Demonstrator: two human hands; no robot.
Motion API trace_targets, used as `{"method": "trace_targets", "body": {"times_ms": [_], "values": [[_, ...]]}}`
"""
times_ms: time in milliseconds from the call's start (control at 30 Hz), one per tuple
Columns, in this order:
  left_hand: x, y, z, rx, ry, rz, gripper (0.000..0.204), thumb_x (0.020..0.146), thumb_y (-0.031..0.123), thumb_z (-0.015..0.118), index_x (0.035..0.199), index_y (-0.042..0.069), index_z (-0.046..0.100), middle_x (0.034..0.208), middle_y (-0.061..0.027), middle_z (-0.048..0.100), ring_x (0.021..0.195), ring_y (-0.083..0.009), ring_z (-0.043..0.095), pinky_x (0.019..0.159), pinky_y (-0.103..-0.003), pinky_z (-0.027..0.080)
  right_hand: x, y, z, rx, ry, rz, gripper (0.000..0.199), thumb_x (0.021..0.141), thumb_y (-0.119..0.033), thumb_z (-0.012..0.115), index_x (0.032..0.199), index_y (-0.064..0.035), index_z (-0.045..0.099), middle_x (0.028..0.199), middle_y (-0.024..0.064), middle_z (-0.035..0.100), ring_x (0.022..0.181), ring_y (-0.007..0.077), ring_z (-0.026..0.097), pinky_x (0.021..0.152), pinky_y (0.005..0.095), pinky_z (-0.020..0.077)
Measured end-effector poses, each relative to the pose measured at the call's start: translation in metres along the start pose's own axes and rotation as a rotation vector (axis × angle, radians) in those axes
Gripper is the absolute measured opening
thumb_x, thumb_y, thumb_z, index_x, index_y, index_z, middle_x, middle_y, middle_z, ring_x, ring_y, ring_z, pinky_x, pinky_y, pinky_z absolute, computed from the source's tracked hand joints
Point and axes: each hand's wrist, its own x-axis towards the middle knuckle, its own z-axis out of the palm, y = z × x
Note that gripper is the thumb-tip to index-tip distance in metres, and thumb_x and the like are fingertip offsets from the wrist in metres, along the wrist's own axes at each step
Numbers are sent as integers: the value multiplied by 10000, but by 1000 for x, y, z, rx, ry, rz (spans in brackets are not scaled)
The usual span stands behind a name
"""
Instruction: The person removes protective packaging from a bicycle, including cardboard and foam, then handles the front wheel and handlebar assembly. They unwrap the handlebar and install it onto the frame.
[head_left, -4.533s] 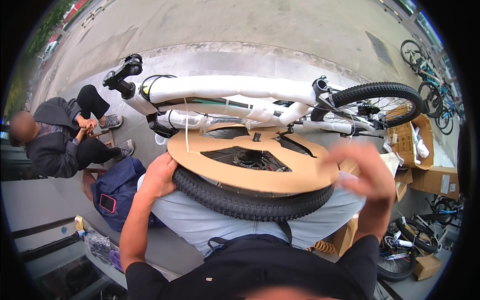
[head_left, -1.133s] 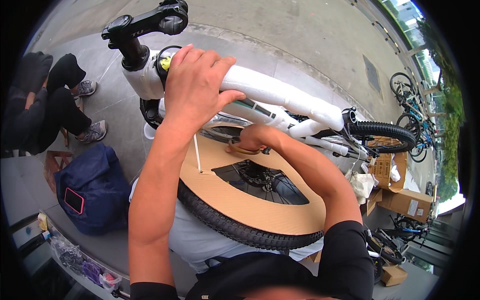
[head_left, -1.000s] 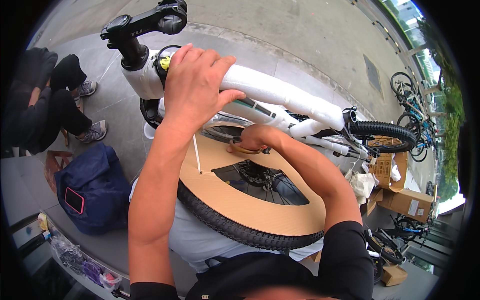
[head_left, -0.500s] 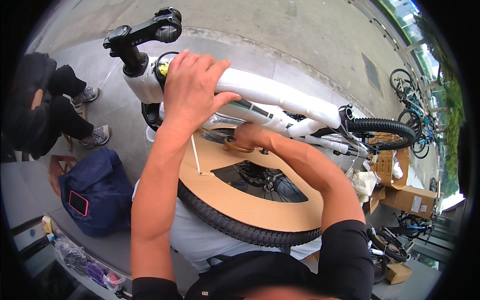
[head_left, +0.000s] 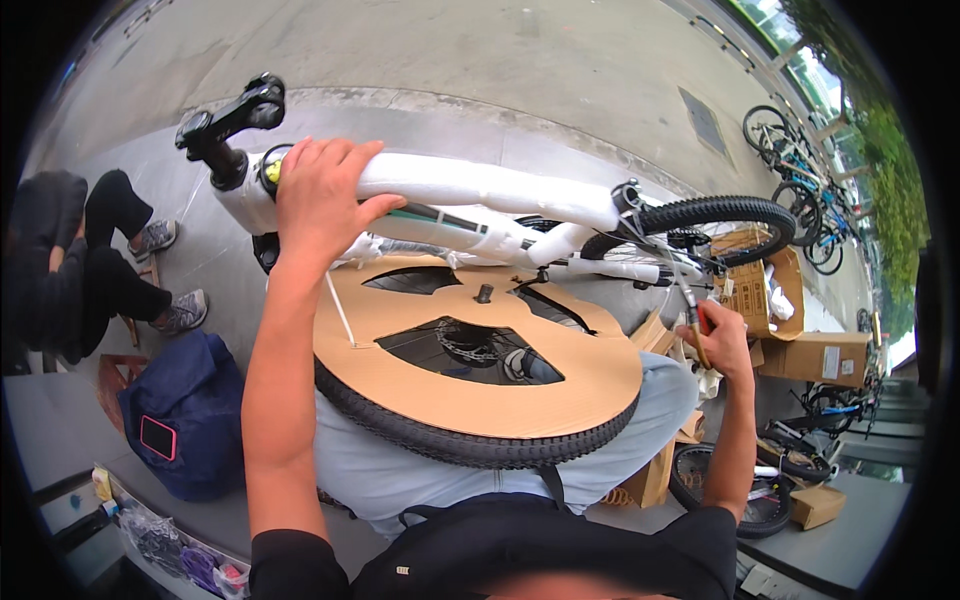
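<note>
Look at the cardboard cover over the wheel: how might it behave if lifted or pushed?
The cardboard cover is probably light for its size, being a thin sheet with large cut-outs. It might bend at the narrower strips between those openings. Pushed sideways, it may catch on the black stub poking up near its middle.

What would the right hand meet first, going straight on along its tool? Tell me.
Probably the bicycle's rear frame; the right hand holds a scissors-like tool pointing up toward it. Depth is unclear, so it might pass by.
</note>
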Motion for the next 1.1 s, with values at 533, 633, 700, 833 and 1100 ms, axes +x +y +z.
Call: {"method": "trace_targets", "body": {"times_ms": [533, 633, 700, 833, 1100], "values": [[14, 36, -29, 23, -38, 115, 538, 859, 338, 863, 1313, 83, 727, 1259, -138, 741, 1202, -376, 662, 1096, -540, 474, -129, 183, 401, 148, -313, 695, 279, 992, -279, 752, 1091, -24, 700, 989, 163, 779, 899, 333, 765, 813, 475, 600], [8, 69, -22, -210, 44, 167, 316, 915, 198, 828, 1187, 54, 757, 1056, -147, 769, 973, -342, 725, 875, -441, 575, -128, 162, 408, 211, -283, 690, 271, 1000, -266, 749, 1104, -21, 702, 993, 154, 779, 900, 314, 762, 817, 463, 600], [-2, 96, 0, -511, -220, 4, 257, 963, 127, 787, 1199, 38, 737, 970, -148, 761, 885, -300, 749, 806, -426, 582, -132, 163, 408, 249, -230, 694, 266, 1005, -258, 746, 1112, -19, 703, 996, 148, 779, 901, 302, 760, 819, 455, 600], [-12, 124, 70, -433, -833, 38, 316, 1020, 275, 743, 1233, 42, 731, 898, -116, 760, 829, -217, 751, 764, -402, 590, -141, 191, 379, 377, 57, 705, 256, 1015, -241, 742, 1129, -14, 706, 1001, 135, 778, 902, 276, 757, 825, 438, 600], [-45, 121, 207, -168, -1306, 120, 524, 1046, 491, 604, 1166, 14, 785, 1117, -245, 790, 1031, -434, 752, 937, -507, 579, -132, 140, 121, 694, 1103, 323, 194, 1057, -120, 694, 1209, 0, 706, 1080, 61, 752, 927, 158, 697, 836, 320, 578]]}}
